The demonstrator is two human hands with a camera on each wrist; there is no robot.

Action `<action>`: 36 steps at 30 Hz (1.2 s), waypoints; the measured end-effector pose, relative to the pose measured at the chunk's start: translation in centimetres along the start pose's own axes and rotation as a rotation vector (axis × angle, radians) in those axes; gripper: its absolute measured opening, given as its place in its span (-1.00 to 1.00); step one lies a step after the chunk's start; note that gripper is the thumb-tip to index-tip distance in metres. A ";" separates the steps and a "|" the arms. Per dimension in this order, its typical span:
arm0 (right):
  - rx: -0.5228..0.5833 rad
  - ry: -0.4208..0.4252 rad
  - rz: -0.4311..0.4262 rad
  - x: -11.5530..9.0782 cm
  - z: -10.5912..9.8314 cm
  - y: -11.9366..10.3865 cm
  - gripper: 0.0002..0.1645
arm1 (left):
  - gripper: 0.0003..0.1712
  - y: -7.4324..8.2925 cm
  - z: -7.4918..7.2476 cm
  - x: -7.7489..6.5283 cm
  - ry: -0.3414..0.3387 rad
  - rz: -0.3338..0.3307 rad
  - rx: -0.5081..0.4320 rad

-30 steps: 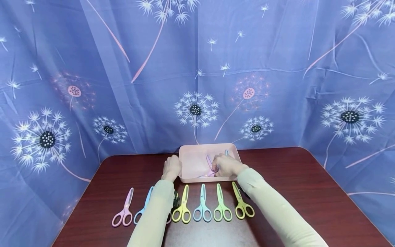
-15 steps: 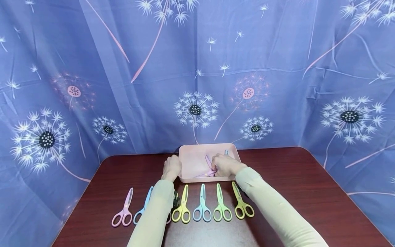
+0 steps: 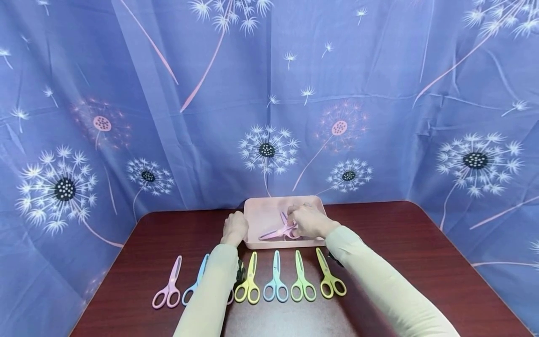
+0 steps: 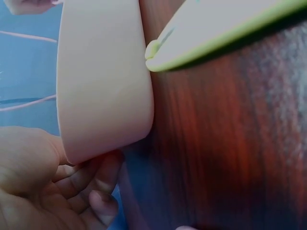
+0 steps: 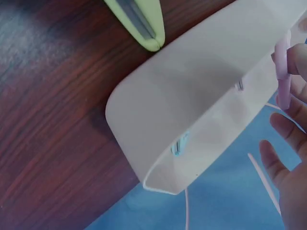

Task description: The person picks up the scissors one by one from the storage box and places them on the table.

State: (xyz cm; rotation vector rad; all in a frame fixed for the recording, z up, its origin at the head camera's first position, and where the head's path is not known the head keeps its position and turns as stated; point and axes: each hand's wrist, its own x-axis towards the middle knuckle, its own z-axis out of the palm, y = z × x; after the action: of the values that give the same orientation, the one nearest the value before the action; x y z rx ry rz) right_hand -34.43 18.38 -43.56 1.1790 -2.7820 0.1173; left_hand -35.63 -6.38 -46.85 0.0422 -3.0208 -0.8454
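Note:
My left hand (image 3: 235, 228) holds the left end of a pale pink tray (image 3: 263, 210) at the back of the table. In the left wrist view its fingers (image 4: 84, 184) curl against the tray's end wall. Over the tray, my right hand (image 3: 308, 220) pinches pink-purple scissors (image 3: 273, 233) by the handle, their blades slanting down to the left. The right wrist view shows the pink handle (image 5: 283, 72) between thumb and fingers. Another purple blade (image 3: 284, 217) shows behind them. A light blue piece (image 5: 180, 143) lies in the tray; the rest is hidden.
A row of scissors lies before the tray: purple (image 3: 170, 288), blue (image 3: 200, 276) partly under the left sleeve, yellow (image 3: 250, 281), light blue (image 3: 276, 281), green (image 3: 301, 281) and olive-yellow (image 3: 329, 278). One more handle (image 3: 230, 297) peeks from behind that sleeve. A patterned curtain (image 3: 269, 117) hangs behind.
My right hand has risen a little in the tray with the pink-purple scissors, and more of them shows. It now covers the blue tip seen before. My left hand has stayed in place.

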 end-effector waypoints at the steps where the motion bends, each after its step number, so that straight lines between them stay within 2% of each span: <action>1: -0.002 0.010 -0.014 -0.1 -0.1 0.0 -0.79 | -0.66 0.0 0.0 0.0 -0.004 0.000 0.000; 5: -0.033 0.043 -0.058 -0.6 -0.8 0.1 -0.81 | -0.67 -0.1 -0.1 -0.1 -0.009 0.006 -0.013; 15: -0.140 0.101 -0.097 -2.3 -2.7 0.6 -0.77 | -0.65 0.2 -0.3 -0.2 -0.023 -0.002 -0.014; 25: -0.197 0.177 -0.140 -6.3 -4.3 0.7 -0.81 | -0.66 0.1 -0.1 -0.1 -0.025 -0.009 0.000; 36: -0.215 0.375 -0.106 -10.8 -3.5 1.0 -0.70 | -0.69 0.3 0.0 -0.3 -0.012 -0.002 0.013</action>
State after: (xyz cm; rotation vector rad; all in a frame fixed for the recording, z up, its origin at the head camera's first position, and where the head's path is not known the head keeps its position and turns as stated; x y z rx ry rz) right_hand -27.41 27.17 -41.58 1.1162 -2.3382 0.0245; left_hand -35.35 -6.10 -46.67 0.0406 -3.0382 -0.8298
